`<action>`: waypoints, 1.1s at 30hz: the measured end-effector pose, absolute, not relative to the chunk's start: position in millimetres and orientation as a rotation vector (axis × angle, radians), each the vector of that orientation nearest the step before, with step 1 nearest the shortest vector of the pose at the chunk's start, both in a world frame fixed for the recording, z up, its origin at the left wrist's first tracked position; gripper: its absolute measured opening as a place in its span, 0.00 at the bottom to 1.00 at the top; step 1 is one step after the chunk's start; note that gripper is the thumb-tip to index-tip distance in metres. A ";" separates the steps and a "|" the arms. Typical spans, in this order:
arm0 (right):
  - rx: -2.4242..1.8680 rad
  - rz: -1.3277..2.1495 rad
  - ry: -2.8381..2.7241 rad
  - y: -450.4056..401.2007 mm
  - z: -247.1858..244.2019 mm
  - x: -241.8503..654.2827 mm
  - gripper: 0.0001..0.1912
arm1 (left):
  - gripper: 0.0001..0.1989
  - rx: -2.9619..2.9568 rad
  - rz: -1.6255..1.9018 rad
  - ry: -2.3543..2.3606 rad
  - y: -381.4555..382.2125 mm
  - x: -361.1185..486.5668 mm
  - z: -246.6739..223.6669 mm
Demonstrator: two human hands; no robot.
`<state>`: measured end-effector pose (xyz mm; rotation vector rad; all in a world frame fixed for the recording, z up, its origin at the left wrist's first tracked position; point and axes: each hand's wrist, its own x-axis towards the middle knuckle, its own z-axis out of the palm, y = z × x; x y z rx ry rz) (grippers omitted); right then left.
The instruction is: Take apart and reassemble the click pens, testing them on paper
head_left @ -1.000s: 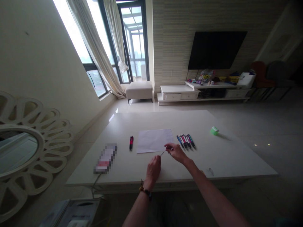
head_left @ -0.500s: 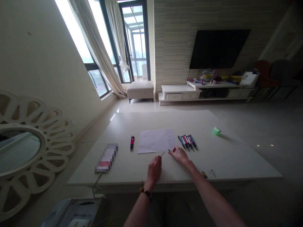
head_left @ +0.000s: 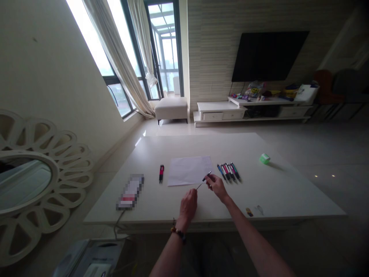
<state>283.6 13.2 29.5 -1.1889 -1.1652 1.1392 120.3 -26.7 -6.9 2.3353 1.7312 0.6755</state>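
Observation:
My left hand (head_left: pixel 188 204) is closed in a pinch on a thin dark rod (head_left: pixel 199 186) that looks like a pen refill. Between the fingertips of my right hand (head_left: pixel 216 187) is a dark pen barrel (head_left: pixel 206 176) with a silvery end, tilted up and to the right. The rod's tip points toward the barrel; whether they touch is too small to tell. Both hands are at the near edge of a white sheet of paper (head_left: pixel 186 172). Several pens (head_left: pixel 228 172) lie side by side just right of the sheet, and two red-and-black pens (head_left: pixel 161 174) lie left of it.
A blurred-out phone (head_left: pixel 130 192) with a cable lies on the left of the white table (head_left: pixel 288 192). A small green box (head_left: pixel 264 158) stands at the right. Two small items, one yellowish (head_left: pixel 249 212) and one clear (head_left: pixel 259 209), lie near the front edge beside my right forearm.
My right hand has turned and shifted slightly, so the pen barrel now shows more fully and points up to the right. My left hand stays nearly in place with the thin rod.

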 end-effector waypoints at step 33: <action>-1.187 1.152 -1.201 3.0 19.9 253.6 0.19 | 0.08 2.090 0.768 1.707 -22.5 118.6 -13.4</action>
